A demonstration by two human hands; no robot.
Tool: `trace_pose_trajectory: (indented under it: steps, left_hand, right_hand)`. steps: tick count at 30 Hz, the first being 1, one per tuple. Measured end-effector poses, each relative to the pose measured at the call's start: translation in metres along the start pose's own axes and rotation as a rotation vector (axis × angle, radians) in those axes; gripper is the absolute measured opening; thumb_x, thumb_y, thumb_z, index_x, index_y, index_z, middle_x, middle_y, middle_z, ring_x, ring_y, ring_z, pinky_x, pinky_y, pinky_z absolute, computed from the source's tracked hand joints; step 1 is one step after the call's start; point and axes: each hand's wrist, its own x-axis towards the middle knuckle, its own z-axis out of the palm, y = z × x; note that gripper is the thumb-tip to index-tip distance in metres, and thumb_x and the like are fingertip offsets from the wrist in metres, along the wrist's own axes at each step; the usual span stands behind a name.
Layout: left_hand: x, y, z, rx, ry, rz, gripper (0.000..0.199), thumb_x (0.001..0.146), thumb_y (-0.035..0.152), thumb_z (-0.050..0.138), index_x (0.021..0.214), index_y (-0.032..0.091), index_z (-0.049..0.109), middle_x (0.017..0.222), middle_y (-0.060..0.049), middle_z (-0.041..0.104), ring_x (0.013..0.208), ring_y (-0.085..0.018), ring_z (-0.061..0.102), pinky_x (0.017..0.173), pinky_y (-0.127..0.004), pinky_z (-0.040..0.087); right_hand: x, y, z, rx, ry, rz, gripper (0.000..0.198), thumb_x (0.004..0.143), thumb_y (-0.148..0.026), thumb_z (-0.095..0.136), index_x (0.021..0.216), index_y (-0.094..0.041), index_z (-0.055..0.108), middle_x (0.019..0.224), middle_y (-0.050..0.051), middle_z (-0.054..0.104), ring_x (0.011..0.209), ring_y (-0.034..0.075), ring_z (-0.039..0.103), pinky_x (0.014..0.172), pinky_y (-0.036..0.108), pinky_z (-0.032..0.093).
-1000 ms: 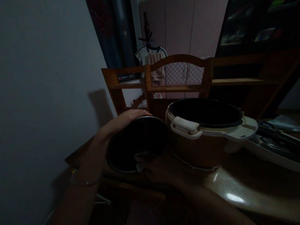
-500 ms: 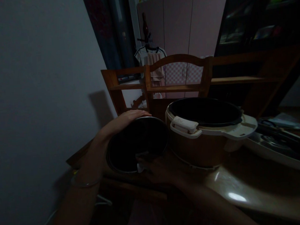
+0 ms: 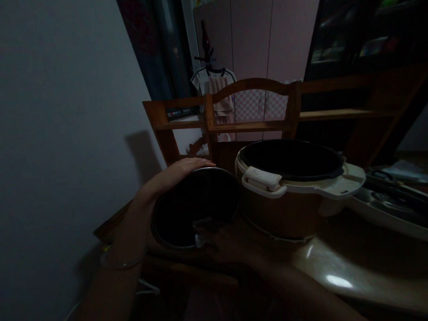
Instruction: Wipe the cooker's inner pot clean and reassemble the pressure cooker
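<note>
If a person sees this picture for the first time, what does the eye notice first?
First, the pale cooker standing open at the middle of the table. To its left a dark inner pot is tilted toward the camera: the left hand lies on its upper rim and the right hand presses a pale cloth at its lower rim.

**Dark inner pot tipped on its side, pale cloth at its rim**

Inner pot (image 3: pixel 196 206): round, dark inside, thin metal rim, tilted so its mouth faces the camera, resting on the table edge just left of the cooker. Small pale cloth (image 3: pixel 200 237) sits at the lower rim, partly hidden in shadow.
</note>
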Motion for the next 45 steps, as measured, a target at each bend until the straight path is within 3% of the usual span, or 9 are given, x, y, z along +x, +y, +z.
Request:
trace_pose_trajectory:
  steps: [6, 14, 18, 24, 30, 37, 45]
  left_hand:
    - [0.0, 0.009, 0.002, -0.046, 0.045, -0.047, 0.046, 0.098, 0.044, 0.032, 0.122, 0.024, 0.064, 0.132, -0.001, 0.061, 0.125, -0.022, 0.052, 0.114, -0.037, 0.031]
    - [-0.001, -0.004, 0.0, 0.0, 0.002, 0.01, 0.045, 0.097, 0.04, 0.03, 0.128, 0.026, 0.059, 0.14, 0.001, 0.055, 0.13, -0.021, 0.047, 0.115, -0.036, 0.03]
    - [-0.001, 0.0, 0.001, 0.007, 0.009, -0.006, 0.046, 0.097, 0.041, 0.029, 0.126, 0.025, 0.061, 0.137, 0.001, 0.058, 0.129, -0.022, 0.048, 0.114, -0.036, 0.031]
    - [-0.001, 0.006, 0.001, -0.035, 0.011, -0.025, 0.047, 0.097, 0.043, 0.03, 0.125, 0.024, 0.062, 0.135, -0.001, 0.059, 0.127, -0.023, 0.05, 0.114, -0.037, 0.032]
    - [-0.001, 0.002, 0.001, -0.038, -0.002, -0.006, 0.046, 0.097, 0.042, 0.031, 0.126, 0.025, 0.061, 0.137, 0.0, 0.057, 0.129, -0.022, 0.048, 0.114, -0.037, 0.032]
    - [-0.003, 0.0, 0.001, -0.022, 0.018, -0.011, 0.045, 0.098, 0.041, 0.029, 0.126, 0.027, 0.061, 0.137, 0.001, 0.057, 0.128, -0.022, 0.049, 0.114, -0.037, 0.031]
    - [-0.003, 0.004, 0.001, -0.02, 0.013, -0.007, 0.044, 0.098, 0.038, 0.029, 0.127, 0.025, 0.06, 0.138, 0.0, 0.056, 0.129, -0.021, 0.048, 0.114, -0.036, 0.031]
  right_hand:
    - [0.0, -0.002, -0.002, 0.021, 0.01, 0.013, 0.061, 0.09, -0.03, 0.054, 0.148, -0.02, 0.037, 0.146, 0.01, 0.048, 0.13, 0.023, 0.048, 0.106, 0.038, 0.042]
    - [-0.001, -0.001, 0.001, -0.001, -0.001, 0.034, 0.062, 0.091, -0.032, 0.052, 0.15, -0.022, 0.034, 0.147, 0.01, 0.046, 0.13, 0.025, 0.049, 0.104, 0.039, 0.043]
    - [-0.001, 0.0, 0.002, 0.007, 0.016, 0.021, 0.062, 0.091, -0.034, 0.055, 0.149, -0.022, 0.036, 0.148, 0.009, 0.045, 0.134, 0.024, 0.044, 0.107, 0.038, 0.041]
    - [0.0, -0.002, -0.003, 0.01, -0.004, 0.019, 0.059, 0.092, -0.032, 0.052, 0.148, -0.022, 0.037, 0.145, 0.009, 0.049, 0.129, 0.024, 0.05, 0.104, 0.039, 0.044]
    - [-0.001, -0.001, -0.001, 0.014, 0.029, -0.001, 0.06, 0.091, -0.031, 0.053, 0.148, -0.022, 0.037, 0.149, 0.007, 0.045, 0.133, 0.023, 0.045, 0.109, 0.038, 0.039]
    - [-0.001, -0.003, -0.006, -0.004, 0.004, 0.005, 0.057, 0.093, -0.032, 0.05, 0.148, -0.022, 0.037, 0.145, 0.008, 0.049, 0.129, 0.023, 0.05, 0.104, 0.037, 0.045]
    - [0.001, -0.004, -0.004, -0.006, 0.022, -0.002, 0.05, 0.097, -0.031, 0.044, 0.146, -0.02, 0.04, 0.145, 0.009, 0.05, 0.129, 0.021, 0.049, 0.106, 0.037, 0.042]
